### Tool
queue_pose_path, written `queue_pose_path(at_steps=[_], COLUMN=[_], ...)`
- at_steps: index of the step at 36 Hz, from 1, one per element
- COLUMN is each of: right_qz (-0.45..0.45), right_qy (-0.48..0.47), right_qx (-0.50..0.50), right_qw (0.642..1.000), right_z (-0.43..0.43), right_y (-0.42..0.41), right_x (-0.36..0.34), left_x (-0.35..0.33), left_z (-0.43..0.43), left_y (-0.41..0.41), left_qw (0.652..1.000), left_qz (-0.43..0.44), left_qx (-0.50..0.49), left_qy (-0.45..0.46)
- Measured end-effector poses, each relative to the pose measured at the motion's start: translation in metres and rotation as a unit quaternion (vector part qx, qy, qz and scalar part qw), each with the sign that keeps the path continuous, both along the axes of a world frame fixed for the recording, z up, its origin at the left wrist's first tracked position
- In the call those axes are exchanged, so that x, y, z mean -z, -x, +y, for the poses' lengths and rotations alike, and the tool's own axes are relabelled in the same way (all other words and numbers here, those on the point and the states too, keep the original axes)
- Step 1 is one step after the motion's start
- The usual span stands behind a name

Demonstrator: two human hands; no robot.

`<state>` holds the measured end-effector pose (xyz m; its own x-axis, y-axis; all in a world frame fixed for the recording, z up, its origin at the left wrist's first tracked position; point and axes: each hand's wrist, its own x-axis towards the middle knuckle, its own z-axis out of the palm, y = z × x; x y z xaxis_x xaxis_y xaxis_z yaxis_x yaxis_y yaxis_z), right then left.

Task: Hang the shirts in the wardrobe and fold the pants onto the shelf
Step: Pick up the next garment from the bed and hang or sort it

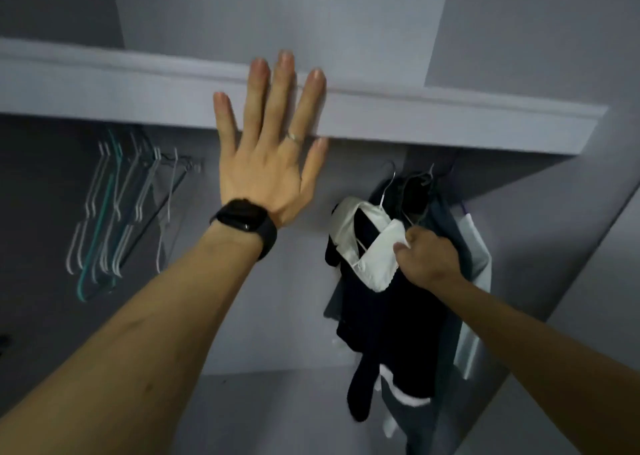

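My left arm reaches up and forward, forearm bare, with a black watch [247, 222] strapped at the wrist. My left hand [266, 163] is flat and released, back toward me, all 5 digits straight and fanned apart. The 4 fingers lie across the front edge of the wardrobe shelf [450, 115], their tips just above its top lip, and the thumb points out to the right just under the shelf's lower edge. A thin ring [294, 137] sits on 1 finger. This hand holds nothing.

My right arm stretches in from the lower right, lower than the left. My right hand [427, 257] is clenched, knuckles toward me, with thumb and fingers pinching the white collar [377, 257] of a dark shirt [391, 316]. That shirt hangs below the shelf on the right side of the wardrobe, on a wire hanger [389, 180] whose hook rises above the collar; where the hook catches is too dark to make out. Just behind the shirt hang more garments, among them a pale grey one [476, 316] at the far right.

Well apart on the left, under the same shelf, a bunch of empty hangers [117, 212] hangs tilted, white and teal, close together.
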<state>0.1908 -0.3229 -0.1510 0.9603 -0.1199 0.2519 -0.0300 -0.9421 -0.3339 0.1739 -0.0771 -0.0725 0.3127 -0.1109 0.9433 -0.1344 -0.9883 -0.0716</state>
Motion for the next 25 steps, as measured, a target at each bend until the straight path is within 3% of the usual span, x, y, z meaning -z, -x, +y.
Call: queue_pose_path(at_steps=[9, 16, 25], right_qz=[-0.079, -0.161, -0.085], right_qy=[-0.071, -0.131, -0.111], right_qx=[0.081, 0.098, 0.116], right_qw=[0.991, 0.973, 0.983], right_z=[-0.002, 0.017, 0.016], right_y=[-0.035, -0.047, -0.086], right_x=[0.034, 0.019, -0.012], left_x=[0.014, 0.016, 0.021], left_z=[-0.005, -0.004, -0.007], left_y=[-0.009, -0.009, -0.012], left_qw=[0.998, 0.997, 0.996], left_qz=[-0.057, -0.069, -0.079], left_qx=[-0.024, 0.007, 0.025], left_qy=[0.007, 0.02, 0.039])
